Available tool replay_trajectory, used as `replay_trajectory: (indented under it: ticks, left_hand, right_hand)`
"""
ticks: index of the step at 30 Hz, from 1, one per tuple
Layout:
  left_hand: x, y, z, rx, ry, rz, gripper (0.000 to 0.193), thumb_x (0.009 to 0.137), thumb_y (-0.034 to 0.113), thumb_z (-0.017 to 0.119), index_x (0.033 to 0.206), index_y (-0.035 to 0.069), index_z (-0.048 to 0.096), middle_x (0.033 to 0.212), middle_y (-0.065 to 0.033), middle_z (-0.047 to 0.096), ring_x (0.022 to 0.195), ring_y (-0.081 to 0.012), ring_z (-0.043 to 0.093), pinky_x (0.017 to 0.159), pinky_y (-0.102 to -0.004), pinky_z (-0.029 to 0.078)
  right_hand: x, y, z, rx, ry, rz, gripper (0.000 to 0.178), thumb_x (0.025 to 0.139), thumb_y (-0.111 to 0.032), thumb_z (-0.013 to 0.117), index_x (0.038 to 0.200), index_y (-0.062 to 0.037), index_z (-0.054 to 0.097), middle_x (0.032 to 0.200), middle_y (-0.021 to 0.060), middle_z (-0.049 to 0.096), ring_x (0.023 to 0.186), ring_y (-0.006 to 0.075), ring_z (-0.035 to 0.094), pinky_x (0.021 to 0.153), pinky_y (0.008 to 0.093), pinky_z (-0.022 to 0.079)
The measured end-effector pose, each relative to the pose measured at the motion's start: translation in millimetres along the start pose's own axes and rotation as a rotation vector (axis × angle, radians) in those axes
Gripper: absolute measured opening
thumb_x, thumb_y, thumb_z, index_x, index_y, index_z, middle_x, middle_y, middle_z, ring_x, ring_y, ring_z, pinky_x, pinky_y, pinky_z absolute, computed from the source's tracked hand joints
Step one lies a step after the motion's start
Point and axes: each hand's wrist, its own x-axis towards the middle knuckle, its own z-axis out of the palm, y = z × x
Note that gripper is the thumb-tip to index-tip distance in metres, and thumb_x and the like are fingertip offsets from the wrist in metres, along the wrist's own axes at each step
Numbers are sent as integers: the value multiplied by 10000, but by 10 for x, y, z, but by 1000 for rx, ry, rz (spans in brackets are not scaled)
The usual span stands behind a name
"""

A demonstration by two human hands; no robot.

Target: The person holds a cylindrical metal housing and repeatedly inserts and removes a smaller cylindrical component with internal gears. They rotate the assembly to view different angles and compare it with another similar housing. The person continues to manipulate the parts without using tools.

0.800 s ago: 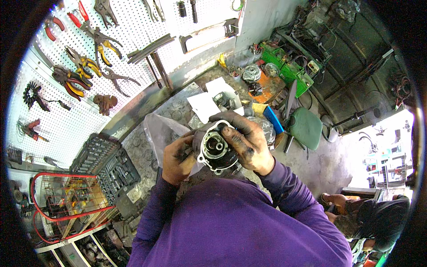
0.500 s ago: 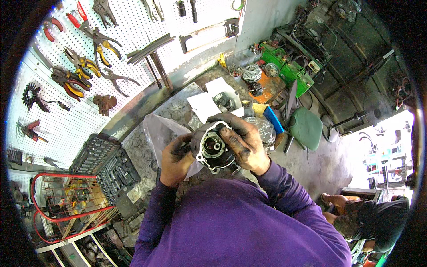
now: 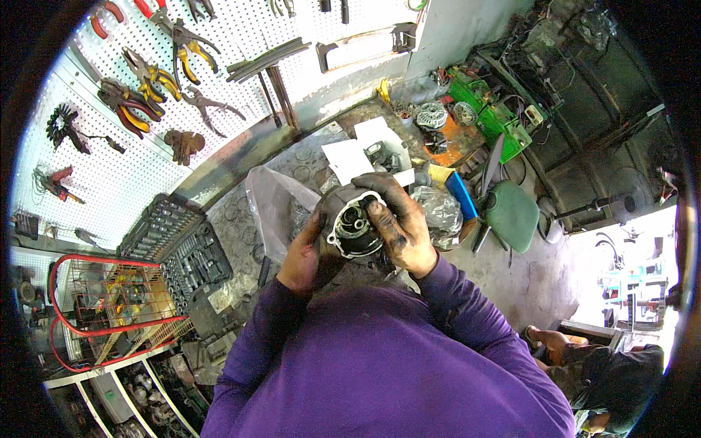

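Note:
Between my hands is a round metal motor housing (image 3: 353,246) with a pale flanged rim and a dark inside, its open end facing up toward me. A small ring-shaped shaft end shows in its middle. My left hand (image 3: 300,259) grips it from the left side, the fingertips partly hidden behind it. My right hand (image 3: 401,230) wraps over its far right side, with the blackened thumb lying on the rim by the opening. The housing is held above the workbench, and its underside is hidden.
On the bench lie a clear plastic bag (image 3: 269,208), an open white box (image 3: 349,162) with metal parts, and an open socket set (image 3: 191,255). Pliers (image 3: 191,51) hang on the pegboard. A green chair (image 3: 511,216) stands right; another person (image 3: 610,376) sits lower right.
The whole view has shifted, with the bench and wall tools now farther right. The housing's opening has tilted slightly, and my left hand has come closer around its side. Both hands keep their hold.

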Motion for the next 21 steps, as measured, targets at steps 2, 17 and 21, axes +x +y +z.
replay_trajectory:
  ticks: [2, 17, 21]
  left_hand:
    - [43, -57, -57, -269, -7, -45, 565, 1115, 426, 414, 1529, 47, 477, 1460, -172, 608, 1319, -319, 612, 1141, -494, 483]
    - [-17, -128, -227, -232, 184, 79, 642, 1080, 484, 383, 1508, 21, 503, 1458, -194, 612, 1317, -361, 614, 1157, -554, 462]
    - [-203, -221, -526, -466, 192, 138, 622, 1073, 498, 381, 1441, 41, 587, 1374, -166, 676, 1267, -367, 643, 1129, -550, 489]
  right_hand:
    - [7, 34, -2, -26, -30, -60, 390, 1075, -246, 553, 1369, 7, 598, 1320, 201, 610, 1279, 344, 578, 1106, 430, 432]
    - [-244, 217, -343, -427, 227, -122, 323, 889, -71, 684, 1203, -2, 647, 1108, 182, 648, 1025, 341, 656, 922, 420, 516]
    - [-351, 658, -600, -371, 326, 123, 201, 962, -83, 661, 1143, 3, 666, 1002, 193, 713, 914, 312, 708, 852, 400, 546]
